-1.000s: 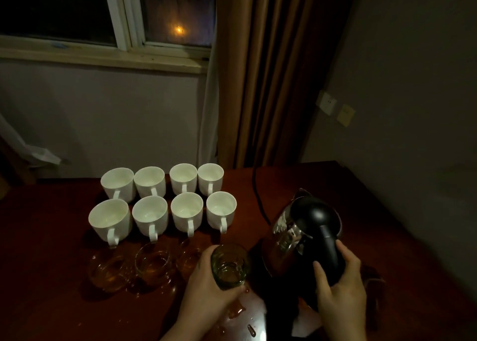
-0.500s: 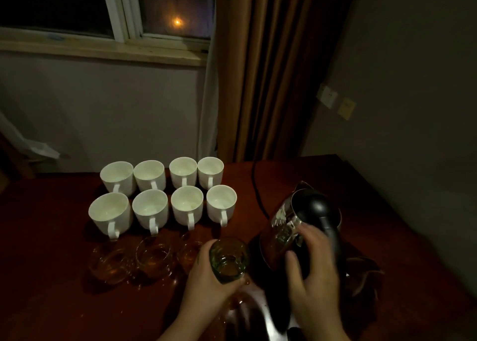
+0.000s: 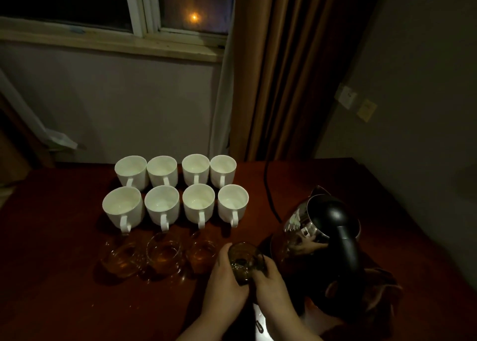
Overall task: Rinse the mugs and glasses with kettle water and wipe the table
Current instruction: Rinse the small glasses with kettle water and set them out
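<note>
Right hand [image 3: 271, 286] has left the kettle [image 3: 322, 227] handle and now grips the glass [image 3: 245, 263] together with the left hand [image 3: 227, 284]; fingers of both hands curl round its sides. Glass is tilted, held just left of the kettle, above the table [image 3: 64, 289]; contents cannot be determined. Kettle stands upright. Three clear glasses [image 3: 160, 255] stand in a row left of the kettle; any contents cannot be determined. Eight white mugs [image 3: 175, 191] stand in two rows beyond that row, apparently empty.
</note>
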